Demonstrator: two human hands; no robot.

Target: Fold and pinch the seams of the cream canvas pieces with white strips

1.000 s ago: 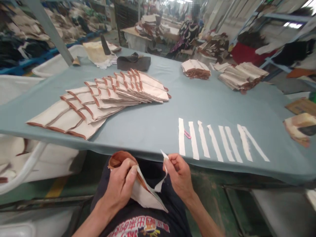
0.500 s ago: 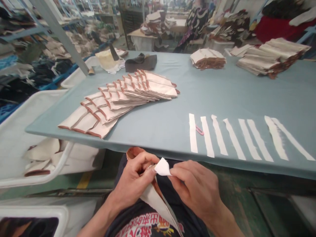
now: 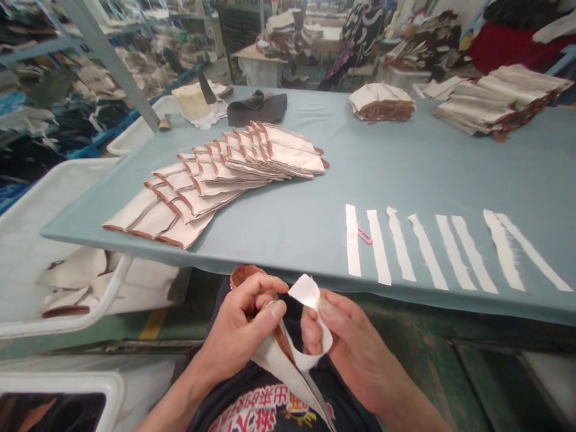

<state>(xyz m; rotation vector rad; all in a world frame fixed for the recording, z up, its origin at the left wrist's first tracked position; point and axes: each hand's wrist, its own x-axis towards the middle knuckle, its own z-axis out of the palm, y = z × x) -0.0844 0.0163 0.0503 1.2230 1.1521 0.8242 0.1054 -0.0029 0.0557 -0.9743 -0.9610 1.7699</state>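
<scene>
A folded cream fabric piece with a brown lining (image 3: 279,364) hangs over my lap, its upper end in the grip of my left hand (image 3: 252,315). My left thumb and fingers are closed on it. Between the thumb and fingers of my right hand (image 3: 344,336) is a white fabric strip (image 3: 324,345), curling in a loop down to the cream piece. The strip's free tip (image 3: 306,289) points up, close to my left index fingertip. Where the strip's lower end meets the cream piece, I cannot tell how it is attached.
Several white strips (image 3: 353,240) lie in a row on the blue-green table (image 3: 288,222), with a pink clip (image 3: 364,235) among them. Fanned cream pieces (image 3: 207,174) lie at left; stacks (image 3: 382,102) stand at the back. White bins (image 3: 58,174) flank the left. A person (image 3: 360,36) is beyond.
My right hand has turned and drawn the white strip out into a visible loop. My left fingers have come off the strip's tip while keeping the cream piece.
</scene>
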